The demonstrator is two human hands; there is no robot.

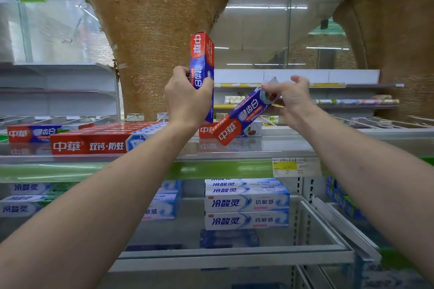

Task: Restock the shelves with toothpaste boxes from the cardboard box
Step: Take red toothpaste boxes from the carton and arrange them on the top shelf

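1. Red boxes (98,141) lie flat in a neat row on the left of the top shelf (141,159), labels facing out for shoppers.
2. Her left hand (185,98) grips a toothpaste box (202,58) upright, probably waiting its turn.
3. Her right hand (291,98) pinches the end of a tilted box (242,117), its red end angled down over one already lying there (206,129), likely to stack it.
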